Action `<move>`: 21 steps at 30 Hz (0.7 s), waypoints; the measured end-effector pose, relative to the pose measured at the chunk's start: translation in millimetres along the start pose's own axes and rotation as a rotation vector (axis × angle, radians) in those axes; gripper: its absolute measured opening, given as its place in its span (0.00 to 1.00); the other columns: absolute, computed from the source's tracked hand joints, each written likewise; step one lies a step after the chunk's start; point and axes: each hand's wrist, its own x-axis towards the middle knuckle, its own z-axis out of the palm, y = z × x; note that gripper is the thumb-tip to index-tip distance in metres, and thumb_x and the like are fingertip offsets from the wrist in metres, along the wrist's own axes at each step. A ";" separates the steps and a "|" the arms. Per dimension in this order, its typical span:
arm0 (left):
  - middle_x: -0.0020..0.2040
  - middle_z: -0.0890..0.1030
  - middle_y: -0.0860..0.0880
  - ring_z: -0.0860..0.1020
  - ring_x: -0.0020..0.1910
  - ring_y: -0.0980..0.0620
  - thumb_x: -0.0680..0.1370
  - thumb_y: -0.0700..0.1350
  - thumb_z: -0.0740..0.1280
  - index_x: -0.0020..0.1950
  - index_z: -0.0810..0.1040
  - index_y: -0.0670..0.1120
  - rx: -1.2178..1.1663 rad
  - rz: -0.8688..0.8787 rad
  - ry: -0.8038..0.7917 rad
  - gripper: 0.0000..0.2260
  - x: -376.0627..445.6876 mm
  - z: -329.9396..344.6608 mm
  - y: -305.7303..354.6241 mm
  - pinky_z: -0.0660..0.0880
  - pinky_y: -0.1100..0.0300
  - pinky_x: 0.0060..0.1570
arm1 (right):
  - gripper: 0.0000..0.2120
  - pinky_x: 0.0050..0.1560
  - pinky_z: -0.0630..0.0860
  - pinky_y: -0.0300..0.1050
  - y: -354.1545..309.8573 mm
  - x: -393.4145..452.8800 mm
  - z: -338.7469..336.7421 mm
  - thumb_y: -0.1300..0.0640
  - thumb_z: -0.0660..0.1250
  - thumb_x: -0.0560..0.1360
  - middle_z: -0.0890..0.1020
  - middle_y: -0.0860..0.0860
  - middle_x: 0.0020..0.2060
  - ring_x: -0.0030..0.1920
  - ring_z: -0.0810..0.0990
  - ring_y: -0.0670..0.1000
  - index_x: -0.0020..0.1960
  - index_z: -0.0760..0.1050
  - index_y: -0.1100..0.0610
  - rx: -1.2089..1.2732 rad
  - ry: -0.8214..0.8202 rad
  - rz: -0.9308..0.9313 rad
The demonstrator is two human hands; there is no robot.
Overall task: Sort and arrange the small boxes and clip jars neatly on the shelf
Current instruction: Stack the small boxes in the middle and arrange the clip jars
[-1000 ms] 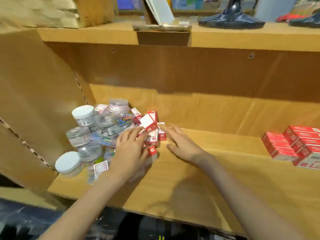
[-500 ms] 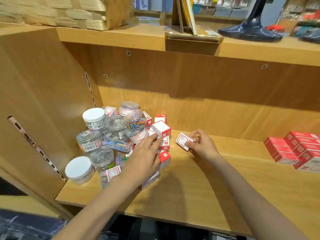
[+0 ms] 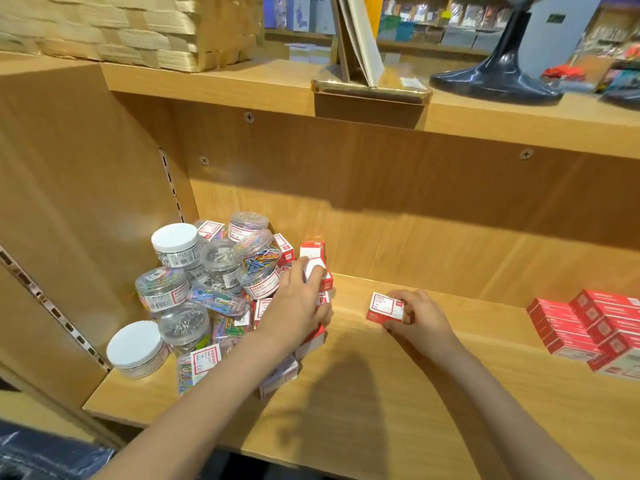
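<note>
A jumbled heap of clear clip jars [image 3: 221, 265] and small red-and-white boxes fills the left end of the wooden shelf [image 3: 381, 403]. My left hand [image 3: 298, 306] lies on the heap's right side, its fingers curled round a red-and-white box [image 3: 320, 273] at the top of the pile. My right hand [image 3: 420, 318] holds another small red-and-white box [image 3: 384, 307] just above the shelf, a little right of the heap. Boxes under my left hand are partly hidden.
Neat stacks of red boxes [image 3: 588, 327] sit at the shelf's right end. Two white-lidded jars [image 3: 135, 348] stand at the heap's left, against the side panel. The upper board carries a woven basket [image 3: 131, 29], a book stand [image 3: 370, 77] and a black base [image 3: 498, 77].
My right hand took a box from the heap and carried it right, away from the pile. My left hand reached up to the box on top.
</note>
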 end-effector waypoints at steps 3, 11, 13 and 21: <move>0.64 0.65 0.45 0.68 0.60 0.45 0.72 0.41 0.69 0.58 0.70 0.43 -0.125 0.047 0.027 0.16 -2.4 -1.0 -5.6 0.66 0.57 0.59 | 0.20 0.45 0.60 0.31 6.6 3.4 -0.1 0.65 0.70 0.69 0.68 0.50 0.49 0.50 0.69 0.48 0.61 0.74 0.56 0.034 0.051 0.035; 0.56 0.69 0.54 0.70 0.53 0.57 0.69 0.41 0.72 0.48 0.66 0.52 -0.295 0.164 0.046 0.16 -8.7 -3.1 -16.1 0.69 0.59 0.50 | 0.19 0.56 0.69 0.31 -4.1 13.1 5.3 0.70 0.65 0.70 0.72 0.53 0.55 0.51 0.75 0.48 0.59 0.73 0.59 0.145 0.193 -0.109; 0.56 0.70 0.56 0.69 0.54 0.62 0.69 0.46 0.70 0.51 0.66 0.55 -0.327 0.199 0.023 0.16 -11.8 -4.8 -17.6 0.68 0.63 0.51 | 0.24 0.55 0.74 0.39 -16.7 8.3 5.5 0.66 0.69 0.69 0.70 0.49 0.59 0.55 0.75 0.49 0.62 0.70 0.51 0.258 0.052 -0.242; 0.54 0.73 0.49 0.71 0.53 0.51 0.73 0.46 0.69 0.61 0.70 0.44 -0.190 0.103 0.106 0.19 -22.5 -0.6 -21.4 0.64 0.66 0.49 | 0.28 0.48 0.76 0.37 -62.6 14.1 25.6 0.64 0.73 0.68 0.76 0.50 0.55 0.45 0.77 0.42 0.60 0.67 0.42 0.491 -0.212 -0.245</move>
